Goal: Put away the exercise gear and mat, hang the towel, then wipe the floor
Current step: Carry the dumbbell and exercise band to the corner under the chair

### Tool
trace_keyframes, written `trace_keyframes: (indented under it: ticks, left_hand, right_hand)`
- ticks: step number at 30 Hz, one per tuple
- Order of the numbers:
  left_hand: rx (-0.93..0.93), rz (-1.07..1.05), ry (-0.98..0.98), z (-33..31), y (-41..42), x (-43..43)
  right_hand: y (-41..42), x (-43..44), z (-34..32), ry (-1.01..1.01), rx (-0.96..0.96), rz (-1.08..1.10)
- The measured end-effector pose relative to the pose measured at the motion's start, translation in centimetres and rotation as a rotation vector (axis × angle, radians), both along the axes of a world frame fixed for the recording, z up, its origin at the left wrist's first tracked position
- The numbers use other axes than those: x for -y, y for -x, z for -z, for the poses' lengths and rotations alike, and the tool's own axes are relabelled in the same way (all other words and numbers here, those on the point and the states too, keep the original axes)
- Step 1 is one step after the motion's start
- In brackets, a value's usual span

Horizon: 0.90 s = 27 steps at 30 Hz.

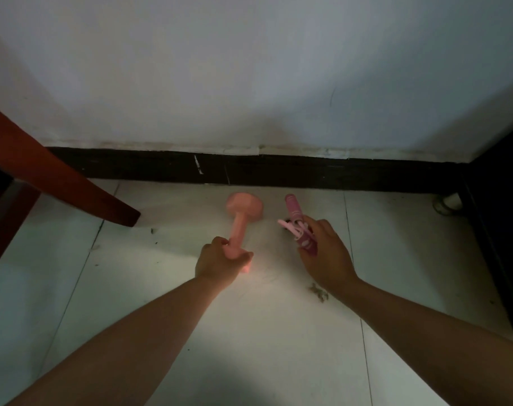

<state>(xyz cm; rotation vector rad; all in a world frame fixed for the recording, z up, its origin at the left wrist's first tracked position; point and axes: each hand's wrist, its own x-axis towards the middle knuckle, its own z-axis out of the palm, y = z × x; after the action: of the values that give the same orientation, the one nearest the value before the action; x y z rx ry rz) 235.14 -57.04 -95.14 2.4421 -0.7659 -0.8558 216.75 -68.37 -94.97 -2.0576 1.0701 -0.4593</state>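
A pink dumbbell (241, 218) lies low over the white tiled floor near the wall, its far head pointing at the black skirting. My left hand (218, 260) grips its near end, fingers curled round the handle. To the right, a bundled pink skipping rope (297, 227) with dark pink handles and a looped pale cord sits at the floor. My right hand (324, 250) holds its near handles, fingers curled over them. The mat and towel are out of view.
A red-brown wooden furniture leg (73, 183) slants down to the floor at left. Black skirting (278, 171) runs along the white wall. Dark furniture (501, 230) borders the right side. Dust and a debris clump (319, 293) lie on the tiles.
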Motion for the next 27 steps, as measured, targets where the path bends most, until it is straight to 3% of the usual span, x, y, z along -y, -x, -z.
trace_keyframes:
  ticks: [4,17,27]
  left_hand:
    - [-0.005,0.054,-0.038,0.2,-0.4,0.0]
    - [0.012,0.206,0.012,-0.6,-1.2,-1.5]
    - [-0.018,0.197,0.047,-2.2,-1.1,-1.3]
  right_hand:
    - [0.8,-0.5,0.8,-0.036,-0.158,-0.044]
    - [-0.1,-0.8,0.7,-0.028,-0.350,-0.166]
    - [0.2,-0.5,-0.7,-0.042,-0.336,-0.163]
